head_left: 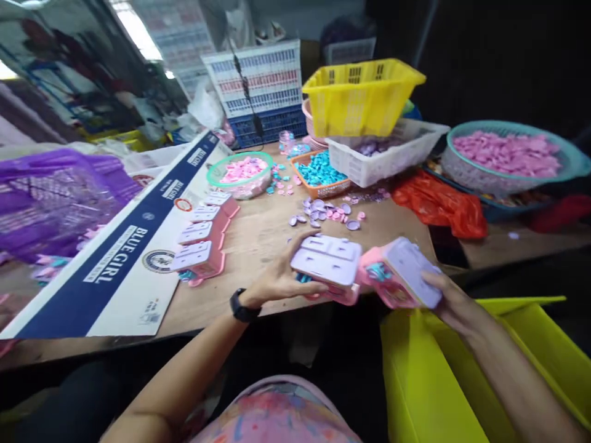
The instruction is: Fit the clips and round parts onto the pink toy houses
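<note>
My left hand (281, 280) grips a pink and lilac plastic toy piece (329, 261) at the table's front edge, fingers wrapped round its left side. My right hand (446, 295) holds a second pink and lilac toy piece (401, 271), tilted, just right of the first and touching it. Both pieces show blue parts underneath. A black watch (242, 306) sits on my left wrist. Several finished pink and lilac pieces (203, 231) lie in a row on a flattened "BLUE GIRL" cardboard box (120, 264) to the left.
Loose lilac and pink buttons (323, 212) lie mid-table. Behind them are a bowl of pink parts (242, 172), an orange tray of blue parts (318, 172), a white basket (388, 154), a yellow basket (360, 95) and a teal basin of pink parts (508, 157). A yellow bin (438, 381) stands below right, a purple basket (50, 197) left.
</note>
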`<state>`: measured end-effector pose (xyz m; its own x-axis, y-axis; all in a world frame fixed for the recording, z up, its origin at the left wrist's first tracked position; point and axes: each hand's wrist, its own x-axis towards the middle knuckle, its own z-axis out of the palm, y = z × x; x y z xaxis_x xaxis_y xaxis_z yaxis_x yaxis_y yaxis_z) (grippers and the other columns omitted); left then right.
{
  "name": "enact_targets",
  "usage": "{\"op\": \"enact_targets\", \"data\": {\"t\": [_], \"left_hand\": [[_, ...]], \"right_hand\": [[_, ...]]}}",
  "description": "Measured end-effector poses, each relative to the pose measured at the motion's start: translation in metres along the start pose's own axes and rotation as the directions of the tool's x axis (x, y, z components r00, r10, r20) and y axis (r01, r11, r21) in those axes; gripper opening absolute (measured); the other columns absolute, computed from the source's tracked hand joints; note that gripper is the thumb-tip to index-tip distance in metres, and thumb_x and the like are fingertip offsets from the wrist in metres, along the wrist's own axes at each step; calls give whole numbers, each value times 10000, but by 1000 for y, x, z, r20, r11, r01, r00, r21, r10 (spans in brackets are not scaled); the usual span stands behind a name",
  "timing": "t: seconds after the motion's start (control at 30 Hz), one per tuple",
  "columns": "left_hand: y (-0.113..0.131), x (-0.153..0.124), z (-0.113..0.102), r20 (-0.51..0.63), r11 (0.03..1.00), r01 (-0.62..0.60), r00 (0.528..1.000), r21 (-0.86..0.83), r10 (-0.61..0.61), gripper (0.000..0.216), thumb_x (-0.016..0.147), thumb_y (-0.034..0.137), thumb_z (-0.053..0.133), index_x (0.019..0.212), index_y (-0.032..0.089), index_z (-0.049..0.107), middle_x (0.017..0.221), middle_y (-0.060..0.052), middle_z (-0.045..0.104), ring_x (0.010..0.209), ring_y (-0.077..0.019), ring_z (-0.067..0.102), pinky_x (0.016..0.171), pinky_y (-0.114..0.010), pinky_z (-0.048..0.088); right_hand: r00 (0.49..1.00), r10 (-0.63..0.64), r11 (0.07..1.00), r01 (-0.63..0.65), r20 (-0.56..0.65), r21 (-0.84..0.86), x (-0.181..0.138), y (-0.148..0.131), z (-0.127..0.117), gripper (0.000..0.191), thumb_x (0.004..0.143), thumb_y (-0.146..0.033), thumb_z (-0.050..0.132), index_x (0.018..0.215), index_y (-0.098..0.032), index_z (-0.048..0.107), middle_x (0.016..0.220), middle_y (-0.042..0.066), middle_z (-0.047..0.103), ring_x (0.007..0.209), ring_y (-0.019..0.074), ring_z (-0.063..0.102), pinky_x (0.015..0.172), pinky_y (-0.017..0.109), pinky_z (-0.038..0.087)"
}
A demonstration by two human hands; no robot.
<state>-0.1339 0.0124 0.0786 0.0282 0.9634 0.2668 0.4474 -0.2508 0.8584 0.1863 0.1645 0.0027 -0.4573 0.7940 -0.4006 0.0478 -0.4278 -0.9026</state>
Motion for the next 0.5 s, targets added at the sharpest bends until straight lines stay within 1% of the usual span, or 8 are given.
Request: {"op": "enact_targets", "data": {"t": [0.07,0.13,0.17,0.23,0.33,0.4,0.43,0.5], "left_hand": [[-22,-26,-42,-162,978,116,983,173,-88,935,732,452,867,1497,218,385,1414,-151,582,1295,-336,592,1108,-480,490],[-49,-43,-74,-308,917,229,943,326,-126,863,745,452,836,1457,208,415,1406,-154,554,1315,-345,559,1132,-512,462],[-64,-48,-85,-369,883,276,920,379,-130,837,738,449,830,1432,204,432,1401,-153,534,1326,-347,540,1144,-521,449],[-92,-54,-101,-473,829,362,871,426,-137,810,707,438,835,1385,199,462,1382,-146,498,1339,-347,510,1160,-525,433],[-129,-55,-111,-576,802,446,801,398,-160,813,697,420,834,1384,197,461,1352,-138,481,1334,-341,504,1161,-523,433],[-146,-54,-114,-609,793,466,778,392,-157,810,723,399,814,1415,199,446,1379,-146,481,1363,-345,488,1170,-530,424],[-151,-53,-114,-616,784,473,773,401,-151,800,738,386,802,1430,203,444,1408,-152,474,1385,-349,473,1176,-536,418],[-157,-52,-117,-620,745,492,773,451,-135,748,764,341,777,1437,216,474,1487,-164,439,1440,-370,421,1186,-559,402]], "right_hand": [[989,-116,993,117,90,3,41,-32,67,541,691,-485,785,1183,-273,709,1318,108,715,1199,324,692,984,447,598],[961,-187,982,187,202,17,86,-57,134,495,753,-460,753,1197,-246,708,1247,82,748,1091,285,727,813,370,636],[942,-213,976,215,258,19,110,-67,168,474,774,-452,740,1191,-229,708,1189,76,766,1019,267,738,728,333,630],[922,-211,970,238,325,-46,153,-81,236,389,834,-409,708,1151,-185,707,1059,76,790,901,220,742,665,274,602],[926,-181,943,260,331,-210,204,-87,327,235,923,-308,633,1068,-135,700,905,86,791,786,174,728,694,263,597],[919,-176,917,284,354,-280,228,-83,370,172,910,-268,669,1010,-132,701,860,78,786,782,179,726,724,280,601],[915,-179,901,300,363,-313,236,-81,384,141,887,-241,701,978,-133,704,852,73,785,800,188,728,748,293,603],[910,-199,858,341,364,-385,249,-75,398,108,833,-180,750,923,-139,707,882,69,786,877,212,734,826,321,598]]}}
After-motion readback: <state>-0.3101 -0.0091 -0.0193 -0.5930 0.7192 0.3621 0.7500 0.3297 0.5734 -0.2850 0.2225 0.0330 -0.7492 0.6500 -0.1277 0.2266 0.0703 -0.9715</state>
